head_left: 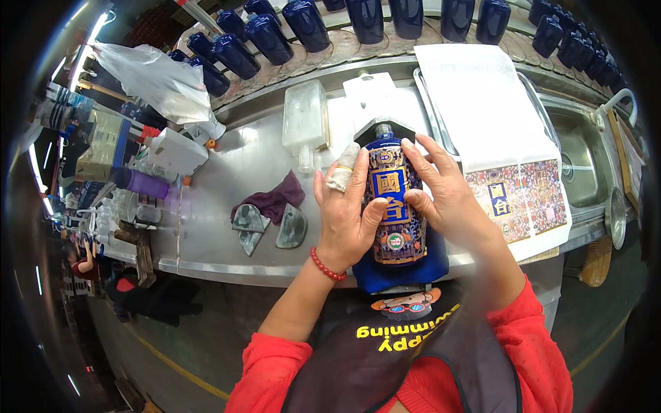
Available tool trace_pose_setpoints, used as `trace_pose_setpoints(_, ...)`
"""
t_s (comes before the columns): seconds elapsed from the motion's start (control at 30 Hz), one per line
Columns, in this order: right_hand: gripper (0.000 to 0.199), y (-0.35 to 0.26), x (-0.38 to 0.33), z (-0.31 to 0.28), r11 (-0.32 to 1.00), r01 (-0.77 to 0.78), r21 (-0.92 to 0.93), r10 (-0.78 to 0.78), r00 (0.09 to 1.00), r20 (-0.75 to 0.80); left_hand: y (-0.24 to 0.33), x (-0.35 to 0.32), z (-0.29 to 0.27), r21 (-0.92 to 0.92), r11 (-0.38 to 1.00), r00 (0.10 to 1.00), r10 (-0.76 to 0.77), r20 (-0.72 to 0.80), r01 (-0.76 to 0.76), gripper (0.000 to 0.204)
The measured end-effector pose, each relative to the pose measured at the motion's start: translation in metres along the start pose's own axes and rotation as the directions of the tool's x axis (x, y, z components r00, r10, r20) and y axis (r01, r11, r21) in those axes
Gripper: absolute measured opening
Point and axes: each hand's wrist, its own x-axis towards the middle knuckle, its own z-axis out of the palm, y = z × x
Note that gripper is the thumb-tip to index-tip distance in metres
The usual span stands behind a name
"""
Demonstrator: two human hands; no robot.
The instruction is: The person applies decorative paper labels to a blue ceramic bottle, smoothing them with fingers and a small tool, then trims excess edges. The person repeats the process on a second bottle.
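A dark blue bottle [397,199] with an ornate gold-and-coloured label lies on its back before me, neck pointing away. Beneath its base end is a blue cloth pad [435,255], and its neck rests by a dark angled holder [407,127]. My left hand [348,206] grips the left side, thumb on the label; one finger wears a whitish wrap [342,175]. From the right, my right hand [444,182] holds the bottle, fingertips near its shoulder and thumb on the label's edge. The underside of the bottle is hidden.
Label sheets [516,199] lie to the right under white paper [489,103], near a metal sink [575,162]. Left are a clear glass bottle [305,117], a dark purple cloth [282,196] and grey scraper-like pieces [292,227]. Several blue bottles [306,24] line a conveyor behind.
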Motion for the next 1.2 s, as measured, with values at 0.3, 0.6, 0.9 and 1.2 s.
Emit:
trace_pose_setpoints(0.3,0.065,0.003,0.001,0.004,0.999,-0.005,0.035,0.005,1.000,0.000,0.002,0.007,-0.002,0.011,1.000,1.000,0.018,0.011,-0.018,0.079)
trace_pose_setpoints(0.6,0.065,-0.003,0.002,0.004,1.000,0.007,-0.008,-0.007,1.000,-0.021,0.007,0.013,-0.006,0.184,0.980,0.997,0.074,0.031,-0.079,0.074)
trace_pose_setpoints(0.9,0.065,0.000,0.000,0.005,1.000,0.014,0.005,-0.014,0.999,-0.030,0.009,0.015,-0.006,0.195,0.978,0.997,0.066,0.026,-0.070,0.071)
trace_pose_setpoints(1.2,0.066,0.005,-0.004,0.008,0.997,0.015,0.071,-0.014,1.000,-0.025,0.009,0.019,-0.008,0.232,0.966,0.994,0.111,0.022,-0.113,0.067)
